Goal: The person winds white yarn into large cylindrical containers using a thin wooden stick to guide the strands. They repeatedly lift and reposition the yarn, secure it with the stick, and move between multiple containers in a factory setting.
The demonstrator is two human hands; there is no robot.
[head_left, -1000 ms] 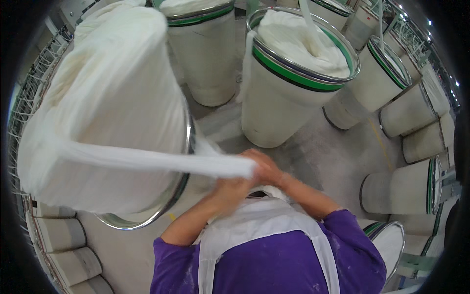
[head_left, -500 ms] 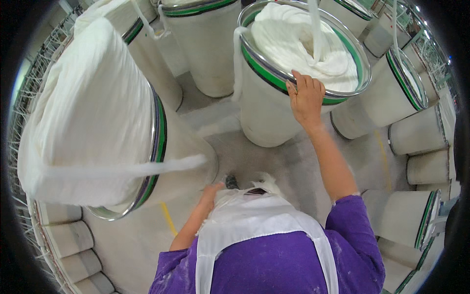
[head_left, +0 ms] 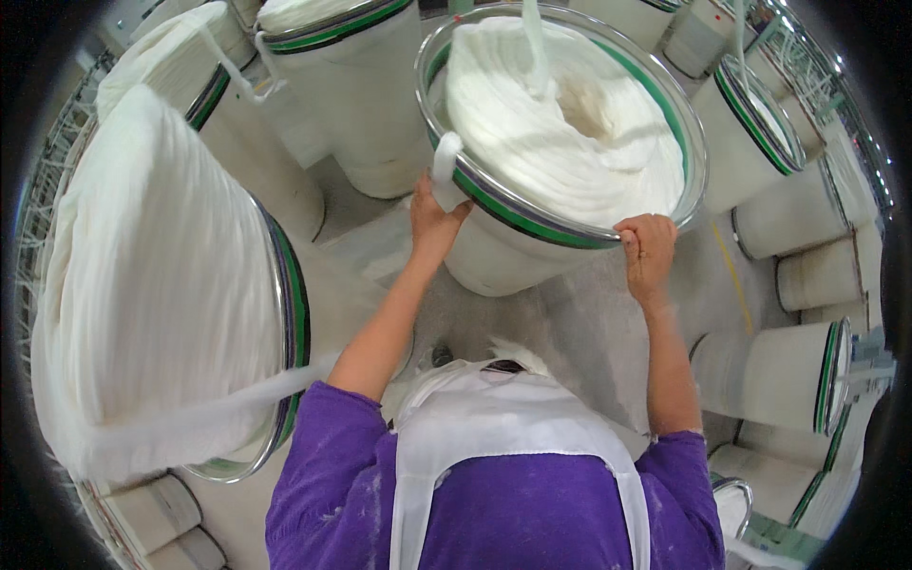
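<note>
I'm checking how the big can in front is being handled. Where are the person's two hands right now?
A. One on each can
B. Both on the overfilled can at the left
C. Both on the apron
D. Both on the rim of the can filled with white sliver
D: the left hand and right hand both grip the metal rim of the can of white sliver straight ahead.

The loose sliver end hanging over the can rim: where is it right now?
In the head view, the sliver end drapes over the left rim of the big can at top centre, just above the left hand; the right hand grips the rim's lower right.

both hands [head_left: 646,249] gripping can rim [head_left: 570,228] — fibre-filled
</note>
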